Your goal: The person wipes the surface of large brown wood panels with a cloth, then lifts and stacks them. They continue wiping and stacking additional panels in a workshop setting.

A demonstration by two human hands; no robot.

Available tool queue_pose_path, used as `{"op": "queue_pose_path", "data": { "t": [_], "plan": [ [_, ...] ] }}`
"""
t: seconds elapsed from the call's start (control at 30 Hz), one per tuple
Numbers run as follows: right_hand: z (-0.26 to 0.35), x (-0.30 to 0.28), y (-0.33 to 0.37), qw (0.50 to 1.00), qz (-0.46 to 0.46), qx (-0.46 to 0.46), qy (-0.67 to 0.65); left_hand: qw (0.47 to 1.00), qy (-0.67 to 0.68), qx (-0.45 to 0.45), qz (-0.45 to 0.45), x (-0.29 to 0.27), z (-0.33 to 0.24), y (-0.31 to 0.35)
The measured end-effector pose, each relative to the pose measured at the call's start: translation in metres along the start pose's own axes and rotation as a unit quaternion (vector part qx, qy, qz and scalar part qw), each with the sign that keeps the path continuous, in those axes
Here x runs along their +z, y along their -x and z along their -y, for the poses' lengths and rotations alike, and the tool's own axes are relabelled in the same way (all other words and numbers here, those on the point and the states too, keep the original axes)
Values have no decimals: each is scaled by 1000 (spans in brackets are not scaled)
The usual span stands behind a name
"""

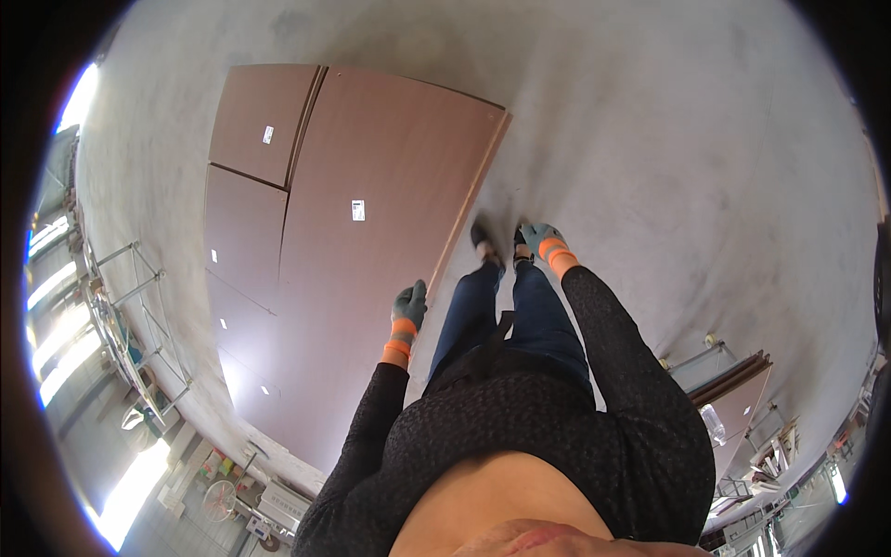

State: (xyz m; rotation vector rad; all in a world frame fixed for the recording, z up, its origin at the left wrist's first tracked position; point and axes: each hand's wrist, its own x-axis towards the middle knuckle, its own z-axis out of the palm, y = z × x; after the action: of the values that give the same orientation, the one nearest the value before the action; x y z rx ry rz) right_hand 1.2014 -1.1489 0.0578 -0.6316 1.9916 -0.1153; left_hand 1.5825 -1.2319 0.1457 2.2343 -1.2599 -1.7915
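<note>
My left hand (409,305), in a grey-green work glove with an orange cuff, is stretched forward beside the edge of a large brown panel (380,139). Its fingers are loosely extended, and nothing shows in them; whether they touch the panel cannot be made out. My right hand (542,238), gloved the same way, hangs in front of my right leg near my shoe. The fingers there are loosely bent, with nothing seen in them. Small white labels (358,211) are stuck on the brown panels. Two more panels (263,121) (243,232) lie alongside the large one, with narrow gaps between.
Grey concrete floor (687,158) stretches ahead and to the right. Behind me on the right, a stack of brown panels (733,381) rests by a wheeled metal rack. Metal frames (144,297) line the left, and a round fan (221,501) stands at the lower left.
</note>
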Motion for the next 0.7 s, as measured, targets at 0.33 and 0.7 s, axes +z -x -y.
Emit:
{"op": "queue_pose_path", "data": {
  "t": [0.33,0.7],
  "plan": [
    [94,-37,-176,987,-76,22,-137,931,-287,187,-126,39,-171,-150],
    [127,-38,-251,960,-155,58,-225,789,-435,395,-179,148,-291,-298]
  ]
}}
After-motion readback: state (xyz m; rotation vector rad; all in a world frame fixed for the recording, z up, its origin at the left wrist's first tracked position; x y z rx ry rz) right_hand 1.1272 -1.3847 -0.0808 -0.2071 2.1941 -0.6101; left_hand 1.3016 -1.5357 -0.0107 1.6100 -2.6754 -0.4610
